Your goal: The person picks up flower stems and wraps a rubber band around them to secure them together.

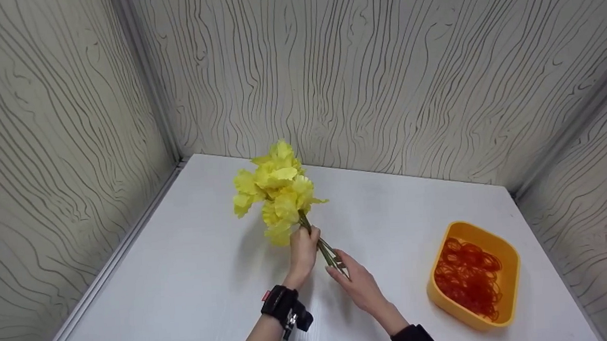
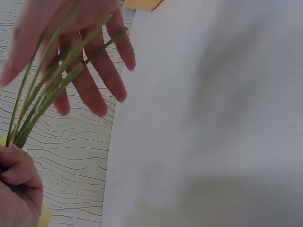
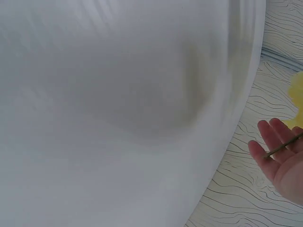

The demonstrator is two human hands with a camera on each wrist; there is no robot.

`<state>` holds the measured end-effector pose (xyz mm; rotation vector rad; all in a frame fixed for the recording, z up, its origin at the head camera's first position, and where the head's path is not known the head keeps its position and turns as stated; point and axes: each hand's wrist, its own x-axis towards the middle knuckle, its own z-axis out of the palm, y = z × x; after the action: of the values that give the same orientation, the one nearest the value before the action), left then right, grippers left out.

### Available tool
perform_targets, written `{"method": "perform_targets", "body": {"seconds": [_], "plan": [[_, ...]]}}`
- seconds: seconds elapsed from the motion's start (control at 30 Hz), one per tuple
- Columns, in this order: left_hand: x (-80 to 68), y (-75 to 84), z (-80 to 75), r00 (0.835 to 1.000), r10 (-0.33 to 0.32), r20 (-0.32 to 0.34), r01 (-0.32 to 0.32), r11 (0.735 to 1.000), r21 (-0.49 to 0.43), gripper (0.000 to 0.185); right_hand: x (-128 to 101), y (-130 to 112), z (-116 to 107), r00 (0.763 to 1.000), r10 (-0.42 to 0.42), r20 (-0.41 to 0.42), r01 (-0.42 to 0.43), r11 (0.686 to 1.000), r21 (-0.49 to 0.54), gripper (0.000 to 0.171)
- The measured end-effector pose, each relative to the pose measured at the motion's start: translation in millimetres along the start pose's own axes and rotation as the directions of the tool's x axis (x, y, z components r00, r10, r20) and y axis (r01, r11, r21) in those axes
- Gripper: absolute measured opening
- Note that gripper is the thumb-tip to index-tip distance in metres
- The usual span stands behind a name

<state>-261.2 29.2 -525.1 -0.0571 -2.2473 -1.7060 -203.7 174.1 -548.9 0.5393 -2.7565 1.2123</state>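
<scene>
Flowers [image 1: 278, 192], yellow and light with thin bendy stems [image 2: 45, 90], stand above the desk's [image 1: 184, 280] middle where our left hand [image 1: 302, 253] pinches them just under the blooms and our right hand [image 1: 359, 284], fingers spread, touches the ends.

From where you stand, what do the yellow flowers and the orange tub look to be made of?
The flowers look artificial: flat, papery or fabric petals of one even yellow on thin, stiff green stems, likely plastic. The tub looks like moulded plastic, smooth with rounded corners and a slight sheen.
</scene>
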Motion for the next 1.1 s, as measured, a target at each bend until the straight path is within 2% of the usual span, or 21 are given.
{"method": "perform_targets", "body": {"seconds": [0.27, 0.37, 0.5, 0.63, 0.73, 0.87, 1.1], "plan": [[-7.6, 6.6, 3.4, 0.997, -0.059, 0.043, 0.063, 0.994, -0.085, 0.018, 2.4, -4.4, 5.7, 0.999, -0.039, 0.03, 0.036, 0.996, 0.08, 0.036], [-10.4, 6.4, 3.2, 0.997, -0.06, 0.052, 0.065, 0.992, -0.112, 0.014, 1.1, -6.6, 7.7, 0.998, -0.037, 0.042, 0.033, 0.995, 0.098, 0.035], [-10.9, 3.7, 3.1, 1.0, -0.002, 0.016, 0.003, 0.994, -0.105, 0.012, -0.9, -9.6, 9.5, 0.998, -0.019, 0.067, 0.008, 0.989, 0.151, 0.036], [-8.5, 2.6, 3.1, 0.997, 0.078, -0.028, -0.08, 0.995, -0.065, 0.013, -1.5, -12.2, 10.5, 0.998, -0.03, 0.058, 0.016, 0.974, 0.228, 0.028], [-6.9, 2.8, 3.1, 0.993, 0.107, -0.043, -0.108, 0.993, -0.037, 0.013, -1.1, -14.9, 10.6, 0.999, -0.028, 0.035, 0.016, 0.957, 0.29, 0.023], [-5.4, 3.4, 2.8, 0.99, 0.121, -0.068, -0.122, 0.992, -0.015, 0.013, 0.3, -23.4, 8.5, 0.999, 0.011, 0.034, -0.023, 0.924, 0.382, 0.019], [-4.1, 5.7, 0.8, 0.988, 0.128, -0.084, -0.129, 0.992, -0.012, 0.013, 1.2, -48.1, 0.5, 0.995, 0.056, 0.083, -0.092, 0.839, 0.536, 0.017]]}}
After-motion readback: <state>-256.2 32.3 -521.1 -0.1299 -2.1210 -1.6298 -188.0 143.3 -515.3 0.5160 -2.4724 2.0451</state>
